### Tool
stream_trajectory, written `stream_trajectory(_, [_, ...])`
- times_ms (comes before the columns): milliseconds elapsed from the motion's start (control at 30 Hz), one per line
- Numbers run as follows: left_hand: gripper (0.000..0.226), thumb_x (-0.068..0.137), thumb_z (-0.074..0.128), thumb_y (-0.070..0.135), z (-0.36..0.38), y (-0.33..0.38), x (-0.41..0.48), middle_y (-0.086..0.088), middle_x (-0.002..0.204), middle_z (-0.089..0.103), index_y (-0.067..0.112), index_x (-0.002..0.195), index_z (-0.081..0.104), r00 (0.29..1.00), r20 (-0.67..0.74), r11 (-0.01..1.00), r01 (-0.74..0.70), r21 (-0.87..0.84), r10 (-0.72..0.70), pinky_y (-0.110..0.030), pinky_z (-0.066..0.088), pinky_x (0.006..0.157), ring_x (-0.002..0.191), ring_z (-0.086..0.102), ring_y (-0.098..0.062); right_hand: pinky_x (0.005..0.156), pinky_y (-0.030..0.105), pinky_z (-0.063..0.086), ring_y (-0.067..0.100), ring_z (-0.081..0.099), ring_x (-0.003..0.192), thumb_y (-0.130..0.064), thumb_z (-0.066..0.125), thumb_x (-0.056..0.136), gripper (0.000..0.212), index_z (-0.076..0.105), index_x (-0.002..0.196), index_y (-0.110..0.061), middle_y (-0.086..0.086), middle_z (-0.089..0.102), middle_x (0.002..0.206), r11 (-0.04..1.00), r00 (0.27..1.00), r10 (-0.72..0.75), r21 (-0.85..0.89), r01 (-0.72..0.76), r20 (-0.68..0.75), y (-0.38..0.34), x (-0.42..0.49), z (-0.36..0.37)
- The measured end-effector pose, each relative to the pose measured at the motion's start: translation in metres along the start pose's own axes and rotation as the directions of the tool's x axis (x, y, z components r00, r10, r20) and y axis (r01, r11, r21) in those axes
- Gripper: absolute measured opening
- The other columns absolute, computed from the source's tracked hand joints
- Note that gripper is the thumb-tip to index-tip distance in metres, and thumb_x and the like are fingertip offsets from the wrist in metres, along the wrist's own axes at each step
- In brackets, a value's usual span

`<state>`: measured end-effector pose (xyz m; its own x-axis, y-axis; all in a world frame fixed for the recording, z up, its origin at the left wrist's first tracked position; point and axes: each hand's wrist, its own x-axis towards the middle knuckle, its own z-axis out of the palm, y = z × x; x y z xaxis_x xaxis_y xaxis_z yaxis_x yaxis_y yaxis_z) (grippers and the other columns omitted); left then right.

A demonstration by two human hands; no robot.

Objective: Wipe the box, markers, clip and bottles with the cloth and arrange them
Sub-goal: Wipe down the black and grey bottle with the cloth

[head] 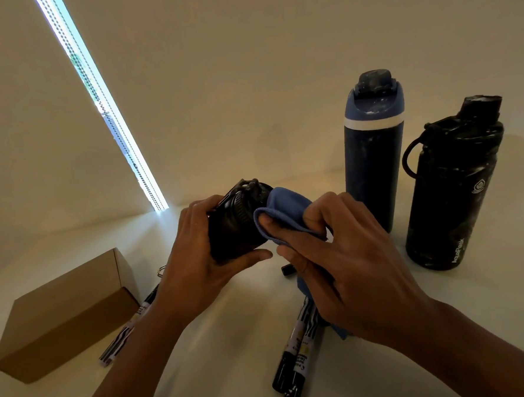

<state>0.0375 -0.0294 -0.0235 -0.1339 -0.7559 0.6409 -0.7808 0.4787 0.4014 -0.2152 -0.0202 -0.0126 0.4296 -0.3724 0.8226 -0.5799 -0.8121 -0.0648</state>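
Blue cloth (286,207) pinched in our right hand (351,278) needed, we judged, firm rubbing round the bottle (235,230) our left hand (191,264) gripped.

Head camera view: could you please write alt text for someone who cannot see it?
A person's left hand grips a dark bottle tipped on its side while the right hand presses a blue cloth against its cap end. Two other bottles stand upright to the right; a cardboard box and markers lie on the white table.
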Motion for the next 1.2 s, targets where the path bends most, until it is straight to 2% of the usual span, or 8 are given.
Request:
stream_trajectory(133, [0.094, 0.072, 0.085, 0.067, 0.000, -0.003, 0.000, 0.008, 0.139, 0.054, 0.034, 0.145, 0.037, 0.997, -0.017, 0.997, 0.070, -0.020, -0.071, -0.030, 0.054, 0.101, 0.124, 0.058, -0.013, 0.075, 0.038, 0.040, 0.019, 0.043, 0.091, -0.032, 0.057, 0.102, 0.029, 0.062, 0.129, -0.023, 0.005, 0.049, 0.095, 1.000, 1.000, -0.010, -0.006, 0.009, -0.026, 0.008, 0.000, -0.004])
stream_trajectory(300, [0.089, 0.065, 0.086, 0.058, -0.010, 0.005, 0.005, 0.033, 0.124, 0.055, 0.056, 0.133, 0.028, 0.982, -0.103, 0.979, 0.141, -0.146, -0.157, 0.000, 0.045, 0.086, 0.113, 0.055, 0.020, 0.074, 0.040, 0.046, 0.016, 0.044, 0.092, -0.032, 0.055, 0.104, 0.012, 0.060, 0.103, -0.020, -0.002, 0.045, 0.101, 0.991, 0.991, 0.129, 0.031, -0.130, 0.024, 0.027, -0.004, 0.003])
stream_trajectory(367, [0.087, 0.064, 0.086, 0.058, -0.013, 0.007, 0.006, 0.036, 0.121, 0.054, 0.061, 0.129, 0.028, 0.978, -0.113, 0.974, 0.156, -0.163, -0.175, 0.002, 0.044, 0.083, 0.108, 0.055, 0.024, 0.070, 0.039, 0.052, 0.010, 0.048, 0.078, -0.040, 0.047, 0.108, 0.030, 0.059, 0.092, -0.017, -0.009, 0.043, 0.093, 0.968, 0.973, 0.227, 0.124, -0.219, -0.050, 0.032, -0.003, 0.009])
stream_trajectory(500, [0.092, 0.066, 0.088, 0.054, -0.013, 0.007, 0.005, 0.048, 0.126, 0.048, 0.071, 0.127, 0.022, 0.987, -0.053, 0.972, 0.138, -0.188, -0.150, 0.000, 0.043, 0.092, 0.118, 0.052, 0.021, 0.080, 0.033, 0.057, -0.003, 0.062, 0.089, -0.053, 0.045, 0.105, 0.013, 0.056, 0.099, -0.051, -0.028, 0.056, 0.101, 0.851, 0.921, 0.388, 0.399, -0.341, -0.041, 0.025, -0.005, 0.020])
stream_trajectory(667, [0.091, 0.072, 0.085, 0.056, -0.007, 0.011, 0.001, 0.042, 0.133, 0.046, 0.069, 0.131, 0.017, 0.993, 0.015, 0.979, 0.117, -0.166, -0.116, -0.003, 0.045, 0.094, 0.124, 0.052, 0.014, 0.082, 0.015, 0.053, 0.002, 0.065, 0.089, -0.031, 0.059, 0.102, 0.020, 0.070, 0.113, -0.018, -0.009, 0.070, 0.101, 0.712, 0.820, 0.572, 0.487, -0.506, 0.016, 0.007, -0.002, 0.015])
stream_trajectory(767, [0.089, 0.075, 0.082, 0.058, -0.006, 0.012, 0.000, 0.040, 0.135, 0.045, 0.065, 0.134, 0.016, 0.995, 0.023, 0.984, 0.098, -0.146, -0.096, -0.009, 0.046, 0.098, 0.126, 0.053, 0.009, 0.071, 0.009, 0.050, 0.001, 0.068, 0.087, -0.035, 0.058, 0.101, 0.020, 0.070, 0.113, -0.024, -0.018, 0.068, 0.092, 0.775, 0.845, 0.523, 0.475, -0.417, -0.113, 0.002, 0.002, 0.012])
stream_trajectory(1000, [0.092, 0.076, 0.076, 0.071, -0.001, 0.011, -0.001, 0.021, 0.143, 0.048, 0.057, 0.142, 0.015, 0.998, 0.052, 0.994, 0.041, -0.098, -0.036, -0.040, 0.057, 0.102, 0.128, 0.057, -0.010, 0.090, 0.006, 0.043, -0.001, 0.057, 0.097, -0.021, 0.058, 0.098, 0.025, 0.069, 0.117, -0.008, -0.009, 0.060, 0.109, 0.944, 0.962, 0.124, 0.327, -0.040, -0.241, 0.005, 0.004, 0.020])
stream_trajectory(1200, [0.093, 0.075, 0.076, 0.072, 0.001, 0.009, -0.002, 0.016, 0.143, 0.049, 0.055, 0.143, 0.015, 0.998, 0.051, 0.995, 0.042, -0.086, -0.038, -0.044, 0.058, 0.100, 0.128, 0.057, -0.013, 0.095, 0.019, 0.049, 0.002, 0.062, 0.112, -0.004, 0.067, 0.098, 0.025, 0.072, 0.120, -0.015, -0.010, 0.068, 0.119, 0.910, 0.958, 0.246, 0.375, -0.176, -0.147, 0.001, -0.002, 0.007])
